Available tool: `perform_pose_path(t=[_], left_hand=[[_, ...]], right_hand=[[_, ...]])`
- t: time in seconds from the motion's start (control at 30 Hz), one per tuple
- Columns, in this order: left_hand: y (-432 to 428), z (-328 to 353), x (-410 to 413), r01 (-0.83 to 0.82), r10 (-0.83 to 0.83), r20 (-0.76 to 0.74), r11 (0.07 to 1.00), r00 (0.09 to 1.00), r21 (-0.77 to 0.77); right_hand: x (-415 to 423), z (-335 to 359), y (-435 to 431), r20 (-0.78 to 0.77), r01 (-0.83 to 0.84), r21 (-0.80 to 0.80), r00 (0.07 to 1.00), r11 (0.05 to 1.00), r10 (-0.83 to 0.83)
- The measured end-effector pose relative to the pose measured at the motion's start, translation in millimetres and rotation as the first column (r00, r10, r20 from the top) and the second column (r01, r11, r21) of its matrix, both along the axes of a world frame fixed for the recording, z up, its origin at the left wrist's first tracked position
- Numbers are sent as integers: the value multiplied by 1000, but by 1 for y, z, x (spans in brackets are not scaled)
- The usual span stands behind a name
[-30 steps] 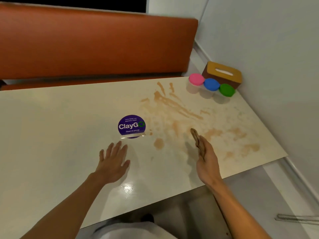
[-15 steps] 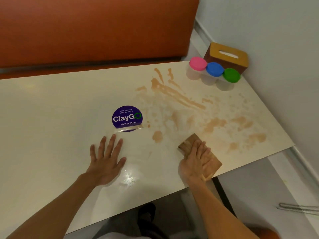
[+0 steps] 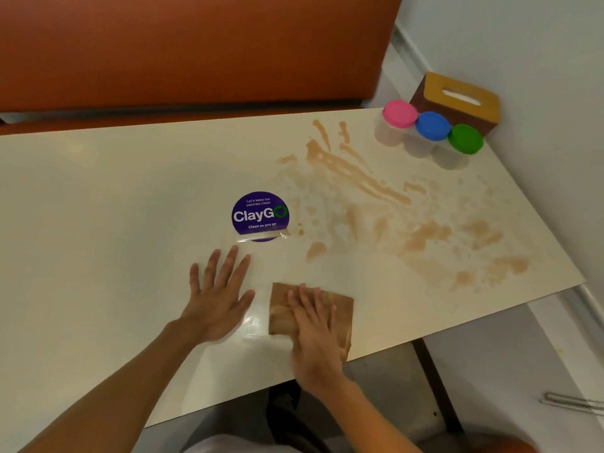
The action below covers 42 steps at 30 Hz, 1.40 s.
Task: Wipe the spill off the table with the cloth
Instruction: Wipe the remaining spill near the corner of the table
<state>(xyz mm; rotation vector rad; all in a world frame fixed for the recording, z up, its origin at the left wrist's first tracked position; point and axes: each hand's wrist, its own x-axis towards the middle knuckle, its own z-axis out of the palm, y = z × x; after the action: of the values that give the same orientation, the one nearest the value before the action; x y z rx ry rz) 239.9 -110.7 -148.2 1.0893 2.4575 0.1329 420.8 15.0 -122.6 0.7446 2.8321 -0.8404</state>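
Observation:
A brown spill (image 3: 385, 204) is smeared in streaks and blotches over the right half of the cream table (image 3: 98, 197). A folded brown cloth (image 3: 281, 308) lies flat near the table's front edge, left of most of the spill. My right hand (image 3: 313, 325) presses down on the cloth with straight fingers. My left hand (image 3: 219, 295) rests flat on the bare table just left of the cloth, fingers spread.
A round purple ClayGo sticker (image 3: 260, 215) is stuck to the table beyond my left hand. Three small tubs with pink (image 3: 399, 113), blue (image 3: 433, 125) and green (image 3: 465, 138) lids stand at the far right corner, before a brown tissue box (image 3: 457, 99). An orange bench back (image 3: 196, 50) runs behind.
My right hand laid the cloth flat on the table, then slid it left along the front edge, toward my left hand. My left hand stayed flat in place.

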Motion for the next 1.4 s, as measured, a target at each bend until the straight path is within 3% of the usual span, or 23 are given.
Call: perform_pose_path(t=[0.07, 0.13, 0.2, 0.4, 0.43, 0.53, 0.57, 0.67, 0.93, 1.1, 1.27, 1.4], left_hand=[[-6, 3, -5, -11, 9, 28, 998, 1000, 69], [-15, 8, -12, -63, 57, 41, 986, 997, 152], [-26, 11, -22, -117, 116, 16, 975, 993, 187], [-54, 3, -46, -134, 136, -100, 991, 986, 22], [-56, 1, -45, -129, 129, -105, 992, 986, 11], [-56, -5, -43, -124, 122, -110, 992, 986, -5], [-56, -6, -44, -125, 124, -104, 992, 987, -3], [-56, -8, -48, -123, 123, -100, 992, 987, 4], [-54, -5, -45, -120, 117, -120, 993, 986, -13], [-55, -5, -45, -113, 111, -106, 993, 988, -20], [-56, -2, -45, -103, 102, -68, 995, 992, -8], [-64, 4, -44, -140, 141, -4, 985, 990, 104]], right_hand=[[-2, 23, 20, -70, 50, -231, 995, 972, -68], [-6, 49, 44, -134, 39, -468, 984, 883, -115], [-16, 67, 72, -206, -8, -527, 971, 850, -118], [-66, 70, 137, -278, 83, -244, 949, 966, -152], [-76, 60, 139, -240, 68, -151, 965, 986, -104], [-84, 19, 129, 77, 46, 137, 995, 990, -57], [-82, 8, 121, 120, 64, 148, 989, 987, -82], [-79, -10, 97, 53, 147, 127, 986, 981, -155], [-64, -16, 10, -41, 90, 93, 995, 992, -86], [-42, -23, -48, -24, -121, 134, 992, 984, 125], [-7, -19, -73, 30, -344, 73, 939, 936, 343], [4, -1, -68, 40, -419, -97, 905, 903, 424]])
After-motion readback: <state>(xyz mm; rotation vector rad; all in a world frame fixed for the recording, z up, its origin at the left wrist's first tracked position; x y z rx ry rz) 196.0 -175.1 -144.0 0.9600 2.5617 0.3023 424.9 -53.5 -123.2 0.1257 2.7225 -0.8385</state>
